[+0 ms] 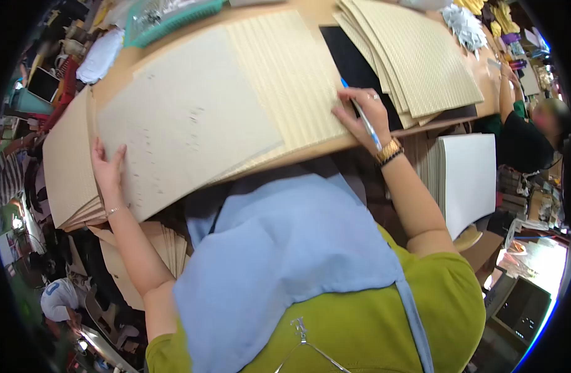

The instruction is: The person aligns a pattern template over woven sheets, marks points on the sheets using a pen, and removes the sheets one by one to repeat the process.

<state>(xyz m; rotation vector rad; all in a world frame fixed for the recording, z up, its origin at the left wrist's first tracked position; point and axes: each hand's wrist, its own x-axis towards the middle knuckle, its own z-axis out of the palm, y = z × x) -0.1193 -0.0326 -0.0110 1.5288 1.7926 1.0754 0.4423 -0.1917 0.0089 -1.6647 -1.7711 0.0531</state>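
- Grey sheet [180,118]: card or stiff paper, smooth and matt.
- Cream sheet [292,68] under it: ribbed, with a soft sheen.
- Fanned stack [428,62]: the same ribbed, faintly glossy finish.
- Table [120,71]: wood-toned top, smooth, slightly shiny.
- Pen [368,124]: plastic-looking barrel, smooth.
- Wide bracelet [390,150]: gold-toned, metallic – shiny.
- Apron [285,230]: blue cloth, matt, softly creased.
- Basket [173,26]: teal plastic – openwork.
- White stack [469,180]: paper-like, smooth.

No words, labels, brands or numbers can be read. The small dark marks [196,114] on the grey sheet [180,140], toward ten o'clock, are illegible.
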